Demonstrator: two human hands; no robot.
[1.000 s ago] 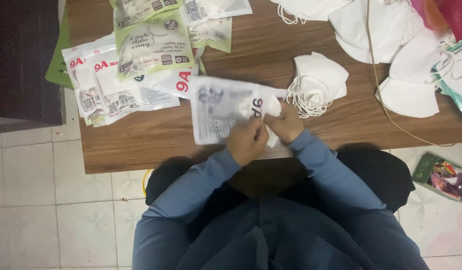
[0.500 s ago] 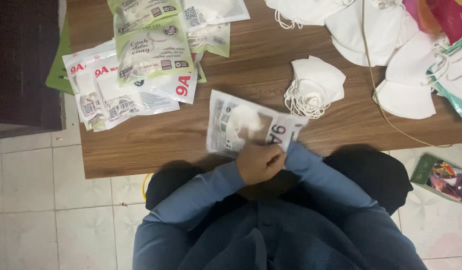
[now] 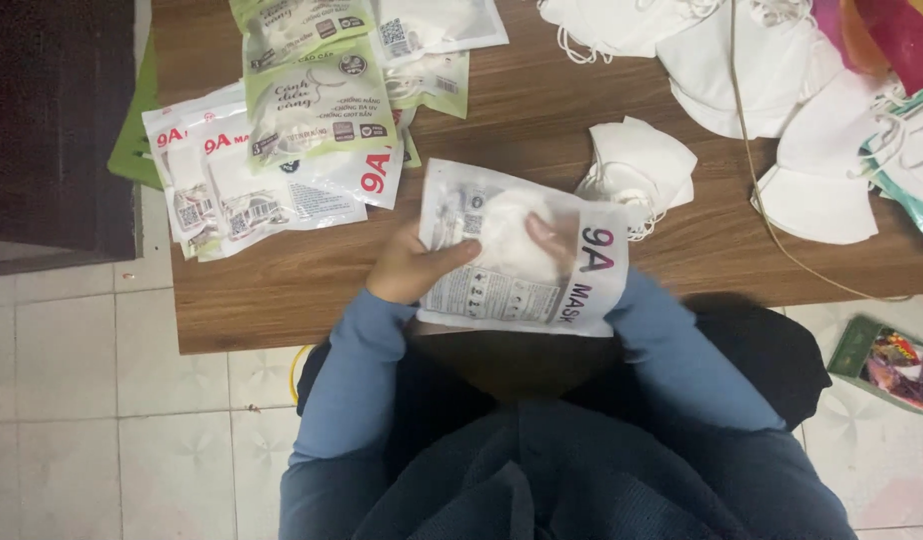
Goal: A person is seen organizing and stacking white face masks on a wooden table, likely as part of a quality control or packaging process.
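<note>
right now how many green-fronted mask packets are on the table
3 that show: one atop the white packets, one at the table's far edge, one right of them, partly covered. More may hide underneath.

Brown wood-grain tabletop [image 3: 282, 290]; pale patterned floor tiles [image 3: 92, 420] beneath; dark cabinet [image 3: 57, 120] off the tabletop's left edge; dim, even light.
</note>
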